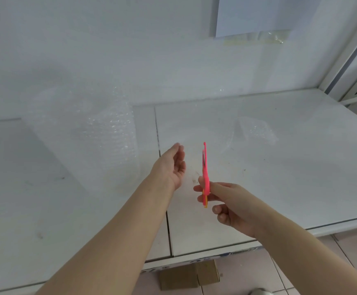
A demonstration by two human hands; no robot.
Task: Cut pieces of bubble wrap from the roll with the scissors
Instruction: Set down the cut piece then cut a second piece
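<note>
A large roll of clear bubble wrap [83,135] stands on the white table [279,188] at the left, against the wall. My right hand [230,205] grips pink scissors [205,173] by the handles, blades pointing up and away, held above the table's middle. My left hand [174,165] hovers just left of the scissors, palm turned toward them, fingers apart and holding nothing. A small cut piece of bubble wrap [252,133] lies on the table to the right, beyond the scissors.
The table is made of white panels with a dark seam [162,167] running front to back. A white wall rises behind it. Cardboard boxes [190,275] sit on the tiled floor below the front edge. A shelf frame [348,71] stands at the right.
</note>
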